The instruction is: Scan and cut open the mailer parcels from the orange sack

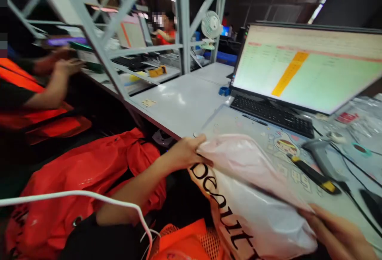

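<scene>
A white and pale pink plastic bag [253, 196] with dark lettering down its side is stretched between my two hands, over the desk's front edge. Its upper left corner is pinched by my left hand [188, 150], thumb on top. My right hand [337, 228] grips the lower right end of the bag, its fingers partly hidden and blurred. On the desk just beyond the bag lie a yellow and black utility knife [313, 174] and a grey barcode scanner [324, 156]. What the bag contains, if anything, cannot be seen.
A monitor [310, 69] and black keyboard [268, 114] stand behind the bag, with a pen [255, 120] nearby. Clear plastic packaging [364, 116] lies right. A large red bag [89, 172] sits left, a white cable [74, 193] crossing before it. Another person's hands [65, 65] work beyond the metal frame [95, 41].
</scene>
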### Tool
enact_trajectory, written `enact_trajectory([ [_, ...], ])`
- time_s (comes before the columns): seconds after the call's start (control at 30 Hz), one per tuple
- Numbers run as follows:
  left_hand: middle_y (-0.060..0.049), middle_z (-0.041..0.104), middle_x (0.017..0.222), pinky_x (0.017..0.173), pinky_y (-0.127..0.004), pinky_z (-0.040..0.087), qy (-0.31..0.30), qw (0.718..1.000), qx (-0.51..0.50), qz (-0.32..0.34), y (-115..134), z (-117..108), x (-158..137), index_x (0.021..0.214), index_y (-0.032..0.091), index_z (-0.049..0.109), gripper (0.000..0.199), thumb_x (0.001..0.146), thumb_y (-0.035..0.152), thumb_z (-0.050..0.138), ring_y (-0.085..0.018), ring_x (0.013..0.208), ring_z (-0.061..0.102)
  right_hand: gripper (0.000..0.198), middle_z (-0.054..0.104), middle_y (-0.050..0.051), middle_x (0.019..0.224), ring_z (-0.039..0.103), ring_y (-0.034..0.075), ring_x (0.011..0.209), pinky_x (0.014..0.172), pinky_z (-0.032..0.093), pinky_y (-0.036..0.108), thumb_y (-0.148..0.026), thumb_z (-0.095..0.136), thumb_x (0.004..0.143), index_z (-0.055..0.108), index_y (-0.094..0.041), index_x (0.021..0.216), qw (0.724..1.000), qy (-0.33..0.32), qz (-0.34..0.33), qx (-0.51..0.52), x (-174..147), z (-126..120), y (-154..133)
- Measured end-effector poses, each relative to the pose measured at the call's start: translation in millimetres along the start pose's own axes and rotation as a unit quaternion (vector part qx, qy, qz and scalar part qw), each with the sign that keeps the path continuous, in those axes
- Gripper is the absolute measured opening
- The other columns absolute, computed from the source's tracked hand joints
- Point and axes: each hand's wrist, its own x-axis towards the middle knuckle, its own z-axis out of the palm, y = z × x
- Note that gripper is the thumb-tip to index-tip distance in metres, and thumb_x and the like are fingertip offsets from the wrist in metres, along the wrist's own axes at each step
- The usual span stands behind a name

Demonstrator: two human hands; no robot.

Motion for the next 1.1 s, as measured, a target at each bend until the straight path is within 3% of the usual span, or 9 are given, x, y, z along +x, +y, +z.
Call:
enact_trajectory([
  [0.17,-0.008,0.074,0.097,0.082,-0.033,0.059,0.008,0.991,-0.136,-0.009,-9.1,17.6,12.4,0.106,0.014,0.07,0.068,0.079,0.076,0.076,-0.03,0.098,0.07,0.066,0.077,0.014,0.092,0.072,0.028,0.071,0.056,0.058,0.035,-0.081,0.07,0.08,0.081,-0.021,0.105,0.972,0.132,0.086,0.177,7.7,0.5,-24.1],
  [0.3,-0.014,0.075,0.105,0.086,-0.034,0.058,0.214,0.942,-0.255,-0.032,-13.5,63.0,21.3,0.117,0.012,0.067,0.071,0.089,0.077,0.065,-0.031,0.104,0.071,0.121,0.071,0.02,0.127,0.073,0.038,0.104,0.076,0.062,0.051,-0.114,0.035,0.06,0.066,-0.027,0.137,0.942,0.056,0.033,0.33,14.9,56.7,-33.6],
  [0.43,-0.013,0.074,0.104,0.084,-0.03,0.056,0.282,0.923,-0.26,-0.025,-7.9,83.8,29.0,0.113,0.012,0.065,0.066,0.095,0.076,0.058,-0.026,0.099,0.07,0.081,0.075,0.015,0.118,0.072,0.033,0.109,0.098,0.058,0.049,-0.076,0.087,0.066,0.072,-0.02,0.123,0.944,0.055,0.069,0.319,15.1,104.6,-37.7],
  [0.6,0.001,0.059,0.065,0.058,-0.023,0.041,0.248,0.966,-0.066,0.021,-17.7,50.0,39.5,0.081,0.018,0.059,0.063,0.084,0.08,0.068,-0.014,0.061,0.053,0.048,0.079,0.012,0.098,0.074,0.032,0.092,0.087,0.062,0.047,-0.057,0.086,0.076,0.079,-0.015,0.098,0.93,0.219,0.105,0.277,36.1,78.7,-29.1],
  [0.7,0.004,0.048,0.054,0.054,-0.025,0.036,0.289,0.953,0.024,0.086,-24.4,25.5,59.9,0.069,0.02,0.052,0.069,0.073,0.086,0.072,-0.012,0.051,0.042,0.042,0.08,0.011,0.098,0.074,0.032,0.094,0.088,0.061,0.048,-0.054,0.084,0.079,0.081,-0.016,0.097,0.928,0.304,0.007,0.213,60.2,38.2,-43.7],
  [0.8,-0.005,0.065,0.071,0.07,-0.031,0.052,0.343,0.927,0.042,0.148,-20.1,5.8,85.8,0.075,0.022,0.058,0.065,0.075,0.086,0.069,-0.023,0.071,0.063,0.034,0.079,0.012,0.108,0.073,0.033,0.104,0.099,0.058,0.052,-0.05,0.077,0.089,0.082,-0.02,0.103,0.908,0.362,-0.16,0.138,75.3,10.4,-77.5],
  [0.93,-0.01,0.072,0.126,0.107,-0.042,0.052,0.256,0.941,0.072,0.208,-30.6,-16.7,98.9,0.115,0.02,0.065,0.051,0.092,0.066,0.063,-0.029,0.119,0.067,0.03,0.074,0.009,0.131,0.066,0.033,0.128,0.116,0.048,0.057,-0.041,0.067,0.098,0.08,-0.028,0.122,0.905,0.27,-0.328,0.033,73.2,16.9,-85.0],
  [1.03,-0.01,0.059,0.153,0.121,-0.049,0.04,0.145,0.959,0.17,0.175,-69.1,-35.0,93.5,0.137,0.021,0.061,0.049,0.098,0.047,0.049,-0.031,0.142,0.054,0.046,0.063,0.008,0.148,0.054,0.031,0.144,0.119,0.047,0.056,-0.023,0.053,0.099,0.07,-0.031,0.142,0.942,0.139,-0.289,-0.097,63.3,36.9,-33.7],
  [1.1,-0.015,0.058,0.154,0.121,-0.055,0.039,0.149,0.957,0.232,0.092,-91.5,-48.2,90.7,0.136,0.017,0.064,0.051,0.094,0.039,0.048,-0.034,0.143,0.053,0.053,0.058,0.009,0.154,0.052,0.032,0.146,0.116,0.05,0.056,-0.018,0.048,0.096,0.069,-0.029,0.144,0.949,0.104,-0.249,-0.163,58.1,42.8,7.5],
])
